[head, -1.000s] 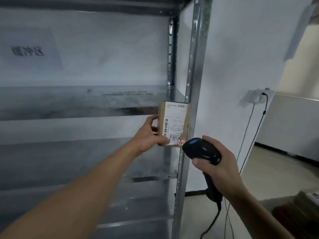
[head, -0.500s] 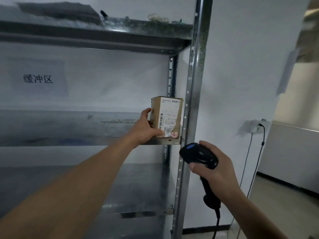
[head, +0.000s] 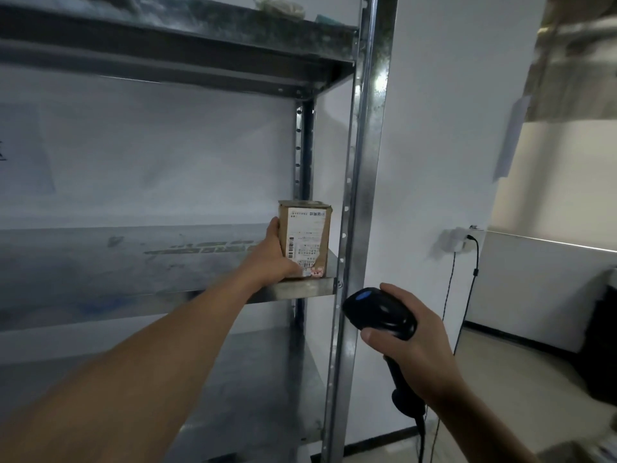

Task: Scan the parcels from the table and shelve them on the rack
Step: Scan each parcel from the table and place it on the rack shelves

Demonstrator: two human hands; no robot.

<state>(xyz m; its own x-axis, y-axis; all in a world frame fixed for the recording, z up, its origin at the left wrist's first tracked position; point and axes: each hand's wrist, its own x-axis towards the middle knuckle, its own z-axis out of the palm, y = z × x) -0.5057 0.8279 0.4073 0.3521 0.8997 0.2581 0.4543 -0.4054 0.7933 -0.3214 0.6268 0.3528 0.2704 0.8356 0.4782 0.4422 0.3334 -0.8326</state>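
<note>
A small brown cardboard parcel (head: pixel 309 238) with a white shipping label stands upright at the right end of the metal rack's middle shelf (head: pixel 133 262), close to the front upright post. My left hand (head: pixel 275 259) is wrapped around the parcel's left side and lower front. My right hand (head: pixel 412 345) grips a black handheld barcode scanner (head: pixel 379 312) with a blue button, held right of the post and below shelf level. Its cable hangs down.
The rack's galvanized front post (head: pixel 362 195) rises between my hands. An upper shelf (head: pixel 200 45) carries a few blurred items. A lower shelf (head: pixel 260 396) lies beneath. A white wall with a socket and plugged cable (head: pixel 455 243) is at right, with dark objects on the floor.
My left hand has carried the parcel from in front of the post up onto the middle shelf, where it now rests. The scanner hand stayed low on the right. My view tilted upward.
</note>
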